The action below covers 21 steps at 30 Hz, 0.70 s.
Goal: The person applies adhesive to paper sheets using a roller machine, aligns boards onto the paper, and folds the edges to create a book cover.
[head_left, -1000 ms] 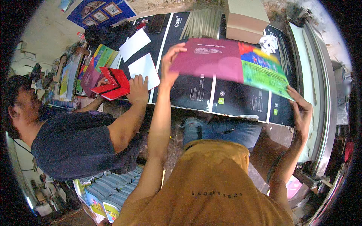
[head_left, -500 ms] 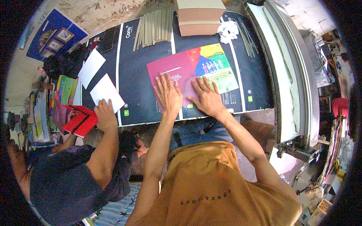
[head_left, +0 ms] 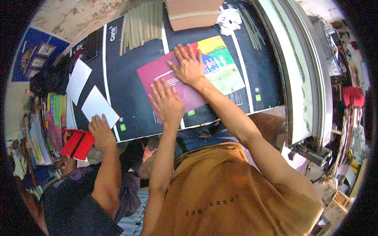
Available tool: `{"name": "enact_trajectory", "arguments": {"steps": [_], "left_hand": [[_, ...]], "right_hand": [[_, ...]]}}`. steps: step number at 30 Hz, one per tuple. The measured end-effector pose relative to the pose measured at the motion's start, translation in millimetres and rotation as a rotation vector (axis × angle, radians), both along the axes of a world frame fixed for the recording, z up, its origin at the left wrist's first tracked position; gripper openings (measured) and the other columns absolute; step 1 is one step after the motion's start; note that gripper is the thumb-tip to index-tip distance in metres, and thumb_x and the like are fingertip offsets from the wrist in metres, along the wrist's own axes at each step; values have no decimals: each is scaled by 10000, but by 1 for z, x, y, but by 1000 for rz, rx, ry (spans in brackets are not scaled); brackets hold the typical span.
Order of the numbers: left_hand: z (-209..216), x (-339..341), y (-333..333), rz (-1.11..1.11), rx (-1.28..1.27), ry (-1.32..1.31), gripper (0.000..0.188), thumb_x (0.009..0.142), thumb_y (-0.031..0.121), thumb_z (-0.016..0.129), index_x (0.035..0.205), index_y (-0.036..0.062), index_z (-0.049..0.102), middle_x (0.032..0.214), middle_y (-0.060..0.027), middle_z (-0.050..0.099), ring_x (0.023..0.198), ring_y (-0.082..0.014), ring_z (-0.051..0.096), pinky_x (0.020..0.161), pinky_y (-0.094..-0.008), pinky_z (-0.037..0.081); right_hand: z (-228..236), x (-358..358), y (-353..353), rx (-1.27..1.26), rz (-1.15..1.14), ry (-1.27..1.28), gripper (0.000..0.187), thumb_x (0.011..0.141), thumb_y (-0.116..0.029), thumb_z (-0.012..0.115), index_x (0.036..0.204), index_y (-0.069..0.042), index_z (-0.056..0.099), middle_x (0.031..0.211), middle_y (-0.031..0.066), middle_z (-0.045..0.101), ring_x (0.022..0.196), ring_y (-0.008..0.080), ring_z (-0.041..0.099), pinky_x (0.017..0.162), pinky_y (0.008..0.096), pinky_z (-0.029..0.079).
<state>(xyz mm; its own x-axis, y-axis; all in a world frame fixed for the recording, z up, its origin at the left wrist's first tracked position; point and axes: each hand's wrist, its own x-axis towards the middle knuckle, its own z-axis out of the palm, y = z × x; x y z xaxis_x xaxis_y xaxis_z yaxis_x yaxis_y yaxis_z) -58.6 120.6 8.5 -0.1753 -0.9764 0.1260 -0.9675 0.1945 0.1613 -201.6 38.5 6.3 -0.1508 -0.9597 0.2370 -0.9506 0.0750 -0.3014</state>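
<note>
A printed book cover (head_left: pixel 229 78) lies spread flat on the dark-topped table, maroon on its left part and brightly coloured with small figures on its right. My left hand (head_left: pixel 169 103) rests flat on the lower maroon part, fingers apart. Farther up, my right hand (head_left: pixel 189 69) presses on the cover near where maroon meets the coloured picture, its fingers stretched out. Neither hand grips anything. Beneath the palms, parts of the cover are hidden.
At the left, a co-worker's hand (head_left: pixel 103 131) touches a white sheet (head_left: pixel 99 106) beside a red folded cover (head_left: pixel 78 144). Tan strips (head_left: pixel 141 29), a block of stacked paper (head_left: pixel 195 15) and crumpled white material (head_left: pixel 229 21) lie at the back. A long metal-edged machine (head_left: pixel 311 78) borders the right.
My right hand has slid up and left across the cover, from its lower part toward its upper middle. My left hand stays low on the maroon part. The view has shifted somewhat.
</note>
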Motion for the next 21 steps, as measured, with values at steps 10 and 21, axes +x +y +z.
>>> {"name": "enact_trajectory", "arguments": {"steps": [10, 21], "left_hand": [[-3, -3, -3, 30, -71, -15, 575, 1034, 314, 443, 1547, 57, 410, 1644, -161, 325, 1519, -382, 285, 1206, -594, 238], [-3, -3, -6, 26, -79, -31, 553, 1044, 304, 426, 1534, 48, 426, 1632, -175, 340, 1508, -388, 309, 1200, -589, 252]], "right_hand": [[15, 5, 119, 38, 26, -4, 644, 992, -500, 535, 1491, -95, 507, 1586, 73, 450, 1492, 319, 360, 1205, 639, 179], [39, 11, 228, 216, 34, -84, 715, 981, -530, 564, 1545, -111, 432, 1631, 34, 381, 1511, 278, 321, 1203, 636, 191]]}}
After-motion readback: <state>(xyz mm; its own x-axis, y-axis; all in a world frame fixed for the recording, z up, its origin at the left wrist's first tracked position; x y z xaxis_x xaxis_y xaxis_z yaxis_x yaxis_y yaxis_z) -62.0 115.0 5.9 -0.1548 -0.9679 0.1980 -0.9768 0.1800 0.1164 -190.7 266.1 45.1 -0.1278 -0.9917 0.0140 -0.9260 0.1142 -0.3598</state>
